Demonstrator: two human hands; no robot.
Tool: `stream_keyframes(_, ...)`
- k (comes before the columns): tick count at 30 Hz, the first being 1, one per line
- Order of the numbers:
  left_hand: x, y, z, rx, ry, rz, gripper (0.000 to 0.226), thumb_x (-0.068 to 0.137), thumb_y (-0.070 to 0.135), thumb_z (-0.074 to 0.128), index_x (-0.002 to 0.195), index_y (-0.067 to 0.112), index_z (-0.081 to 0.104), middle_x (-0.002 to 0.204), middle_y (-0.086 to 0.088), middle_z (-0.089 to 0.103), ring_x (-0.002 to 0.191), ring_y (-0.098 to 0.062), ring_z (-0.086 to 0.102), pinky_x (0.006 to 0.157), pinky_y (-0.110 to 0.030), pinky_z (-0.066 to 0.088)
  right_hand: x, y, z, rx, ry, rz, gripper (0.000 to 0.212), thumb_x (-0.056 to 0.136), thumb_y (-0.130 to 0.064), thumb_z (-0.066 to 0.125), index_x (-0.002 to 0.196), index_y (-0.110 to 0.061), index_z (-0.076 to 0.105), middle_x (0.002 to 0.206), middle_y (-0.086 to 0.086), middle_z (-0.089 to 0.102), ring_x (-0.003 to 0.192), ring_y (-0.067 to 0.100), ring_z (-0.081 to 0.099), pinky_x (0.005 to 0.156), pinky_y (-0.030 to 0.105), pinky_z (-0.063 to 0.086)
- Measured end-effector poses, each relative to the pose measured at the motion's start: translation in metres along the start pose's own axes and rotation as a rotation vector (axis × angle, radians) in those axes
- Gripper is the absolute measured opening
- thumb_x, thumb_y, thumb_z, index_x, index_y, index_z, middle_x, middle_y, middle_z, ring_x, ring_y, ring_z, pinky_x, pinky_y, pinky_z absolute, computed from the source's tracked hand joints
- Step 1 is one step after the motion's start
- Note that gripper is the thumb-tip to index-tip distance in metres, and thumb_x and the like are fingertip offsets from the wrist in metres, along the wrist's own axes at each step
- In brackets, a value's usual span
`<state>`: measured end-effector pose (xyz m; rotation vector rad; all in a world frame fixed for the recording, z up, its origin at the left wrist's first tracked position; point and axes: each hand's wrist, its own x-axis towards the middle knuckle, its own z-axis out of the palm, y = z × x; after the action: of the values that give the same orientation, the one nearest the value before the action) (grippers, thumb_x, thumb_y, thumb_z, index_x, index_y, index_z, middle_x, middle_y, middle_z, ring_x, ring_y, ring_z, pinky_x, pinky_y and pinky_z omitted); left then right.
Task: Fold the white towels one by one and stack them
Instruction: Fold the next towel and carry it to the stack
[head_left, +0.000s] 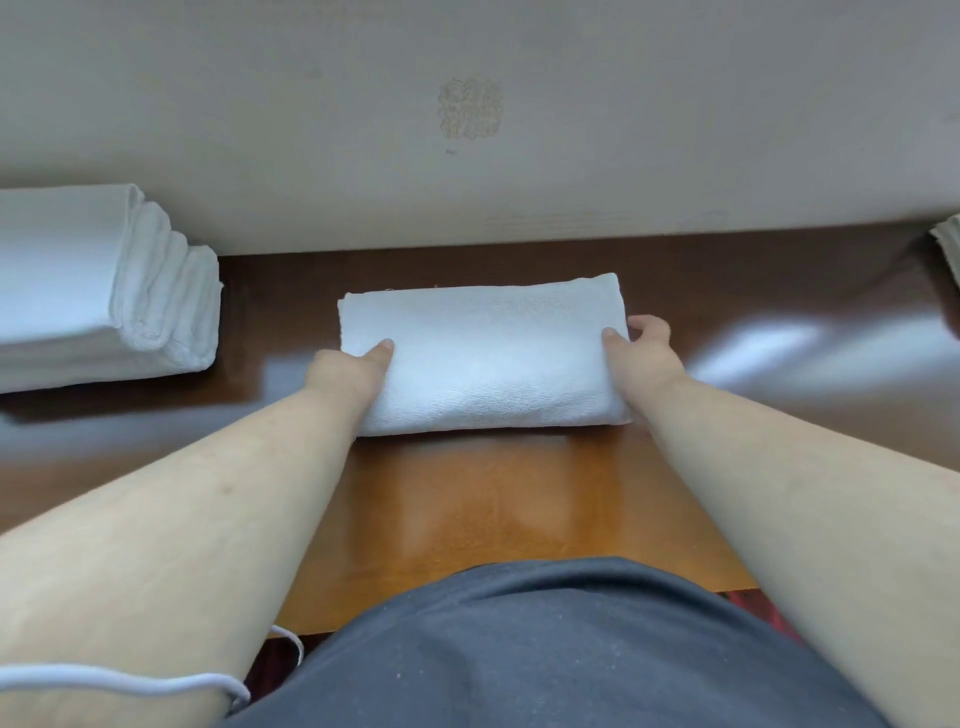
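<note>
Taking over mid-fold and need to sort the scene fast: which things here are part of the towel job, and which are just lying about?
Part of the job:
- folded towel, gripped at its ends by left hand and right hand
- stack of folded towels, far left
- table

Lying about:
- white cable near the left forearm
- pale cloth at the right edge, unclear what

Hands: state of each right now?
Left hand: grips the left end of the folded towel.
Right hand: grips its right end.

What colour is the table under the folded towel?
Glossy reddish-brown wood table, lighter orange-brown nearest the person; seen in the head view.
</note>
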<state>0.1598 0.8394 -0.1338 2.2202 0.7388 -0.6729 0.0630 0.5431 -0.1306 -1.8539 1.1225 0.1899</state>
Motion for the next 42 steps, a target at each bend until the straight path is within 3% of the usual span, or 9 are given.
stream_keyframes(6,-0.007,-0.005,-0.014,-0.380,-0.383,-0.124,0.037,0.085,0.043,0.069,0.107,0.013,0.067,0.086,-0.006,0.076,0.074,-0.026,0.074,0.077,-0.043,0.059,0.000,-0.005,-0.020,0.341,-0.235,0.176,0.039,0.089,-0.021,0.066,0.125,-0.008,0.057,0.102,0.013,0.073,0.079,0.032,0.074,0.061,0.049,0.059)
stream_keyframes(11,-0.027,-0.006,-0.044,-0.434,-0.441,-0.088,0.031,0.091,0.037,0.062,0.106,0.010,0.066,0.086,-0.006,0.076,0.072,-0.022,0.074,0.053,-0.031,0.057,-0.026,-0.019,-0.028,0.419,-0.221,0.089,0.026,0.091,-0.028,0.064,0.114,-0.025,0.055,0.112,0.007,0.068,0.092,0.031,0.071,0.064,0.049,0.058)
stream_keyframes(15,-0.045,-0.015,-0.088,-0.393,-0.316,0.013,0.048,0.076,0.048,0.070,0.108,0.013,0.066,0.092,-0.005,0.076,0.087,-0.027,0.073,0.088,-0.042,0.055,-0.061,-0.043,-0.035,0.485,-0.257,0.001,0.039,0.085,-0.029,0.069,0.119,-0.030,0.049,0.115,0.003,0.064,0.092,0.025,0.070,0.058,0.041,0.057)
stream_keyframes(18,-0.063,-0.022,-0.127,-0.412,-0.265,0.046,0.054,0.067,0.051,0.072,0.109,0.016,0.066,0.102,-0.006,0.074,0.098,-0.031,0.070,0.096,-0.050,0.051,-0.094,-0.062,-0.035,0.458,-0.274,-0.090,0.052,0.082,-0.029,0.070,0.127,-0.033,0.045,0.116,0.000,0.063,0.088,0.022,0.070,0.055,0.037,0.056)
stream_keyframes(22,-0.084,-0.027,-0.180,-0.477,-0.187,0.140,0.034,0.082,0.039,0.072,0.107,0.016,0.067,0.093,-0.006,0.076,0.090,-0.030,0.073,0.091,-0.051,0.054,-0.134,-0.091,-0.027,0.466,-0.296,-0.218,0.027,0.089,-0.024,0.064,0.108,-0.038,0.050,0.119,0.000,0.060,0.084,0.021,0.066,0.053,0.035,0.054)
stream_keyframes(26,-0.106,-0.029,-0.229,-0.599,-0.034,0.258,0.048,0.087,0.033,0.071,0.127,0.022,0.046,0.101,-0.003,0.069,0.078,-0.031,0.073,0.062,-0.054,0.059,-0.169,-0.126,-0.020,0.506,-0.377,-0.332,0.023,0.096,-0.016,0.058,0.098,-0.039,0.052,0.112,-0.001,0.063,0.066,0.015,0.068,0.049,0.031,0.052)
stream_keyframes(30,-0.126,-0.041,-0.264,-0.528,0.167,0.406,0.065,0.088,0.039,0.065,0.142,0.043,0.028,0.122,0.013,0.055,0.098,-0.022,0.065,0.084,-0.047,0.056,-0.196,-0.153,-0.019,0.456,-0.457,-0.386,0.029,0.099,-0.008,0.051,0.084,-0.031,0.061,0.087,-0.001,0.070,0.057,0.014,0.066,0.047,0.027,0.052)
stream_keyframes(34,-0.161,-0.055,-0.291,-0.404,0.316,0.435,0.062,0.085,0.049,0.057,0.135,0.062,0.023,0.133,0.026,0.041,0.091,-0.009,0.056,0.067,-0.029,0.046,-0.223,-0.179,-0.024,0.399,-0.518,-0.410,0.026,0.099,-0.015,0.055,0.083,-0.028,0.070,0.084,0.000,0.075,0.064,0.019,0.071,0.061,0.041,0.059)
stream_keyframes(42,-0.182,-0.083,-0.339,-0.333,0.473,0.499,0.018,0.093,0.048,0.047,0.093,0.066,0.048,0.075,0.001,0.052,0.049,-0.015,0.043,0.048,-0.027,0.042,-0.275,-0.203,-0.010,0.462,-0.596,-0.454,0.041,0.091,-0.011,0.045,0.099,-0.037,0.076,0.110,0.001,0.069,0.072,0.021,0.075,0.059,0.039,0.058)
